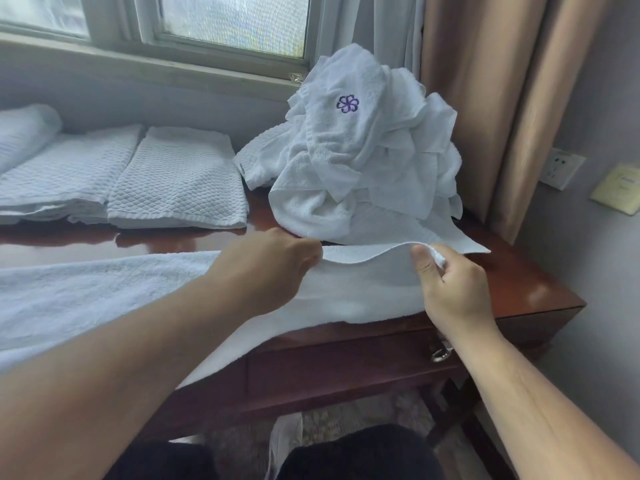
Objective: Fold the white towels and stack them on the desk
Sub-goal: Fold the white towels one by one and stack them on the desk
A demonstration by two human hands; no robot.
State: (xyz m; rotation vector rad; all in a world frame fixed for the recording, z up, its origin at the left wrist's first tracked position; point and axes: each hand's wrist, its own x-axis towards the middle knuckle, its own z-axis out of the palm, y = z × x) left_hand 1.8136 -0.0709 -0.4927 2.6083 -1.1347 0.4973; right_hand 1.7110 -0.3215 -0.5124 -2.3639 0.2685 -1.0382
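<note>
Head view: left hand [273, 268] and right hand [450, 285] pinch far edge of towel [86, 296] on desk [526, 289].

White towel pile [367, 161] bears a purple flower emblem [347, 104]; desk [519, 282] reddish-brown.

White towel [104, 296] spread flat along front of dark wooden surface [530, 289], near edge hanging over drawer front. Left hand [273, 268] and right hand [450, 285] each pinch towel's right end, lifting it slightly. Behind hands: unfolded heap of white towels [367, 174], purple flower emblem [347, 104] on top. Folded waffle-weave towels [176, 181] lie side by side at rear left, below window [221, 32].
</note>
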